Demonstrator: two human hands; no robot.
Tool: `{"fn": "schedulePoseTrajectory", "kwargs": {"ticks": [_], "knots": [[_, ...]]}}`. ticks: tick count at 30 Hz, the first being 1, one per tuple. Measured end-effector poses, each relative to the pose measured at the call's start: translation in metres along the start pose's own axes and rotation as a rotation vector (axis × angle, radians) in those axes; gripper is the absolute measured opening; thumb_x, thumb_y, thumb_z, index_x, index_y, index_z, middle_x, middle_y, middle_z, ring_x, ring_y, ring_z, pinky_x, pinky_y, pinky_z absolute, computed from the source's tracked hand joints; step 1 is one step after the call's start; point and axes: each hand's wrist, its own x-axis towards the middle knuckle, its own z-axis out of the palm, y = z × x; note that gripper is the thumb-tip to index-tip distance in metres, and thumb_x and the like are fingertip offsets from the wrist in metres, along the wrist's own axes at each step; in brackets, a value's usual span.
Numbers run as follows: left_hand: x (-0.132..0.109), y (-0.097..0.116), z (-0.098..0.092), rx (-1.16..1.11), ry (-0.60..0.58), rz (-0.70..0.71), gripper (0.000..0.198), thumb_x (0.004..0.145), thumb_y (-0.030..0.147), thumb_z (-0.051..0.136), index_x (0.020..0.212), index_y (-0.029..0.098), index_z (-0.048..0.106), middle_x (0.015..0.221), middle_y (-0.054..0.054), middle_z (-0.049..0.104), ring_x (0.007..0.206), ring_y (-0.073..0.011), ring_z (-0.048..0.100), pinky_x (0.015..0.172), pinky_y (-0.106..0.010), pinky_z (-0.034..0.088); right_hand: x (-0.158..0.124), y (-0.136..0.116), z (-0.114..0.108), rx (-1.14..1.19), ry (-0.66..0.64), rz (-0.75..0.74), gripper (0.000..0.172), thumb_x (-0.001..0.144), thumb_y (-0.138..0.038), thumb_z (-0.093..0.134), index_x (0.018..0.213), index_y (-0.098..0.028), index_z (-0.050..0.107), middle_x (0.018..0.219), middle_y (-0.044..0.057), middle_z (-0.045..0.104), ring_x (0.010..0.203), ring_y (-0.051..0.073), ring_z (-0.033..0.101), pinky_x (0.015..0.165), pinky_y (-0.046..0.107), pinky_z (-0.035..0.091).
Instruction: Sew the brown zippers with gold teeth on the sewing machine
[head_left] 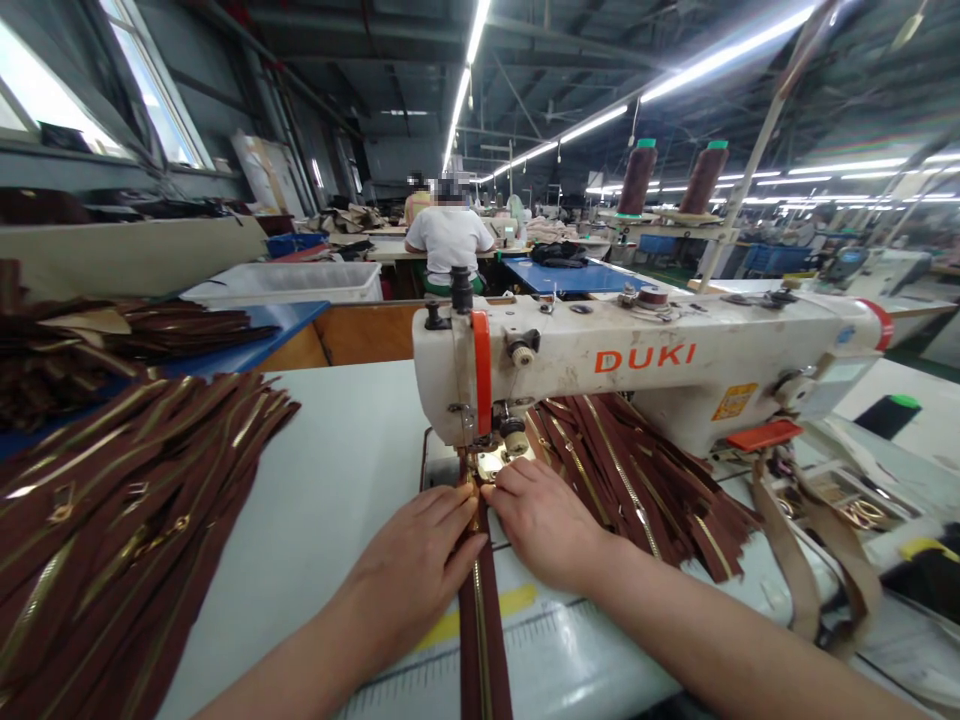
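A brown zipper (480, 640) with brass teeth runs from the table's near edge up under the presser foot (480, 462) of a white DUKI sewing machine (645, 360). My left hand (409, 570) grips its tape from the left, close to the foot. From the right, the fingertips of my right hand (544, 525) press on the same zipper. A large pile of matching zippers (112, 520) lies to the left on the white table (322, 490), and another (630, 480) lies under the machine's arm.
Tan straps (817, 560) hang beside a tray of brass rings (847, 500) at right. Thread cones (671, 180) stand behind the machine. More zippers lie on a blue surface (232, 330) at left, near a white bin (285, 282). A person in a white shirt (450, 240) sits at a table beyond.
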Motion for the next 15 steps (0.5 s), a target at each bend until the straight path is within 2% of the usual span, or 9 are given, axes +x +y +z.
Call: {"fn": "schedulePoseTrajectory", "kwargs": {"ticks": [3,6,11,13,15], "knots": [[0.0,0.0,-0.001,-0.006,-0.025,-0.043,0.036,0.092,0.035,0.042,0.111,0.01,0.06,0.114,-0.012,0.064,0.106,-0.0248,0.058,0.093,-0.042,0.049,0.001,0.001,0.0,0.009,-0.004,-0.003,0.015,0.088,-0.015,0.05,0.098,-0.013,0.061,0.091,0.008,0.058,0.09,0.022,0.046,0.081,0.036,0.039],[-0.012,0.004,-0.006,0.016,-0.005,-0.047,0.038,0.089,0.039,0.048,0.114,0.012,0.059,0.114,-0.012,0.065,0.106,-0.025,0.059,0.092,-0.041,0.05,0.0,-0.001,-0.003,-0.002,-0.026,-0.015,0.014,0.088,-0.015,0.049,0.095,-0.013,0.061,0.091,0.009,0.059,0.09,0.022,0.047,0.081,0.036,0.04],[-0.06,0.02,-0.022,0.106,0.097,0.032,0.054,0.079,0.047,0.061,0.12,0.013,0.054,0.117,-0.012,0.064,0.102,-0.0259,0.063,0.085,-0.036,0.055,-0.012,-0.017,-0.021,0.045,-0.067,-0.075,0.017,0.085,-0.012,0.052,0.098,-0.015,0.062,0.094,0.007,0.062,0.092,0.022,0.05,0.083,0.036,0.043],[-0.079,0.03,-0.028,0.148,0.119,0.065,0.054,0.077,0.042,0.062,0.12,0.012,0.053,0.117,-0.012,0.064,0.101,-0.0252,0.063,0.085,-0.032,0.055,-0.014,-0.025,-0.026,0.108,-0.042,-0.071,0.02,0.086,-0.011,0.05,0.1,-0.016,0.063,0.098,0.007,0.063,0.093,0.021,0.052,0.086,0.035,0.044],[-0.093,0.041,-0.033,0.182,0.123,0.083,0.047,0.076,0.029,0.057,0.119,0.011,0.053,0.117,-0.011,0.064,0.101,-0.0231,0.063,0.088,-0.029,0.053,-0.011,-0.032,-0.025,0.169,-0.004,-0.066,0.024,0.088,-0.011,0.045,0.105,-0.016,0.062,0.105,0.008,0.063,0.098,0.021,0.053,0.091,0.034,0.044]]}}
